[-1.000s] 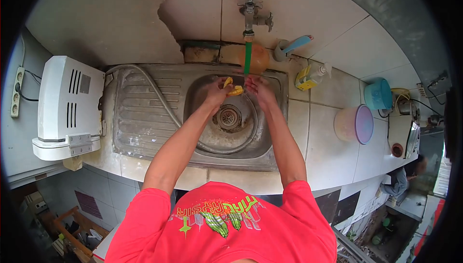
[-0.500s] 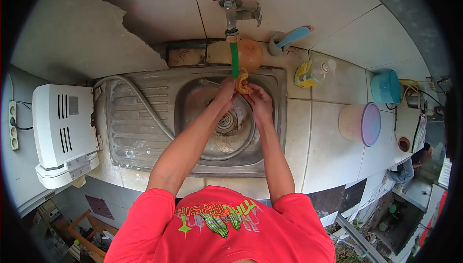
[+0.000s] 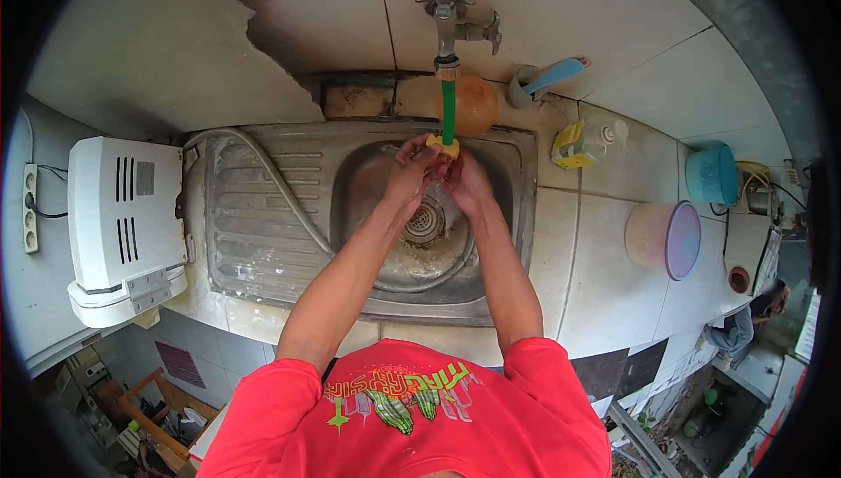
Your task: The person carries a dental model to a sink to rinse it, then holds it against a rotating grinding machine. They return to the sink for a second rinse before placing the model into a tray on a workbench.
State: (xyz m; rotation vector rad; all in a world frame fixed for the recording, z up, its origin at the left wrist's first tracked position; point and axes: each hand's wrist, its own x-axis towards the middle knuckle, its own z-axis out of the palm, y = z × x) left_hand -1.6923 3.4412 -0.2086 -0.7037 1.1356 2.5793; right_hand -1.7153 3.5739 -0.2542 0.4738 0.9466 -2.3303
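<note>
Under the green hose (image 3: 448, 112) of the tap, a small yellow sponge (image 3: 443, 146) with an uneven edge sits between my two hands. My left hand (image 3: 412, 173) grips it from the left, its fingers curled at the near side. My right hand (image 3: 467, 182) closes on it from the right, with the fingertips partly hidden. Both hands are over the steel sink (image 3: 350, 206), above and behind its drain (image 3: 424, 221). The tap (image 3: 446, 31) is fixed to the wall straight ahead.
An orange bowl (image 3: 478, 103) leans behind the sink. To its right are a cup (image 3: 520, 88) holding a blue-handled brush (image 3: 558, 73), and a yellow-labelled pump bottle (image 3: 574, 147). A lidded tub (image 3: 648, 237) stands further right. A grey hose (image 3: 280, 187) crosses the drainboard beside a white appliance (image 3: 123, 215).
The sponge has turned from a curved, upright pose to a flatter one under the hose. My right hand has moved in under it. The whole view has shifted slightly.
</note>
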